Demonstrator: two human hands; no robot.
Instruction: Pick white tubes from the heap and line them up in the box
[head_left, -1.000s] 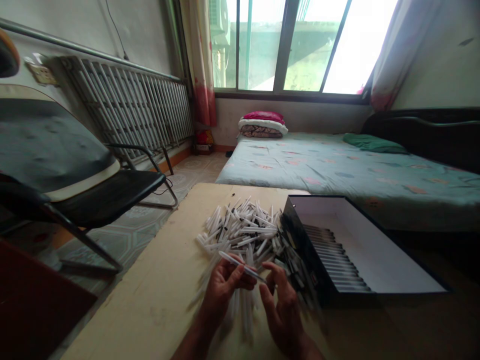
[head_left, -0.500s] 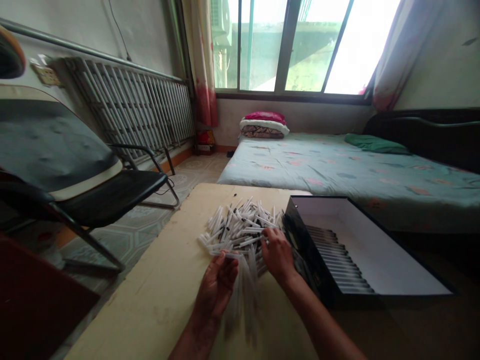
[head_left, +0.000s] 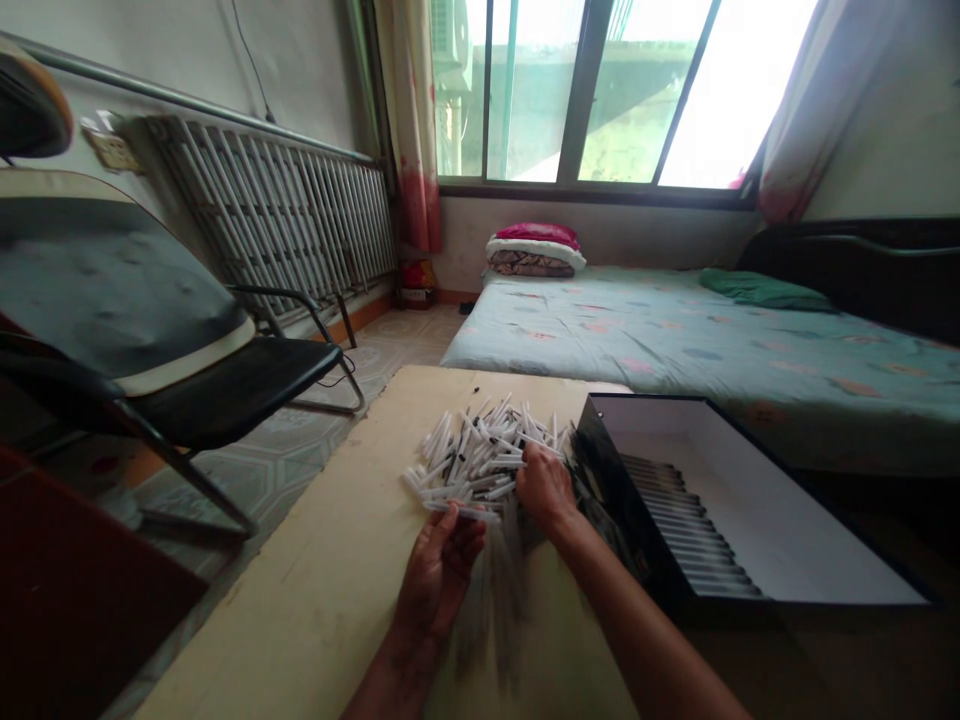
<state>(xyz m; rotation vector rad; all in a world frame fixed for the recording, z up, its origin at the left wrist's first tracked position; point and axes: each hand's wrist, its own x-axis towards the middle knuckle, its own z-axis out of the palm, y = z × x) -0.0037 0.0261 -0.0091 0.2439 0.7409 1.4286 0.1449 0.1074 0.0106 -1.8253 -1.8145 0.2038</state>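
White tubes with some black pieces lie in a loose pile (head_left: 480, 450) on the pale table (head_left: 322, 560). My left hand (head_left: 444, 560) pinches a clear tube (head_left: 469, 512) between thumb and fingers at the pile's near edge. My right hand (head_left: 546, 485) is closed at the pile's right side; what its fingertips hold, if anything, is too small to make out. More clear tubes (head_left: 491, 600) lie blurred between my hands. To the right, an open black box (head_left: 652, 540) with a white inside holds a row of dark-tipped pens (head_left: 690, 525).
Beyond the table stands a bed (head_left: 600, 320) with a folded stack of bedding (head_left: 535, 250) and a green cloth (head_left: 765, 288). On the left are a black folding chair (head_left: 225, 390) and a metal rack (head_left: 277, 210) against the wall.
My right hand has moved slightly up over the pile, its fingers drawn in more. My left hand still holds the clear tube. The whole view has shifted a little.
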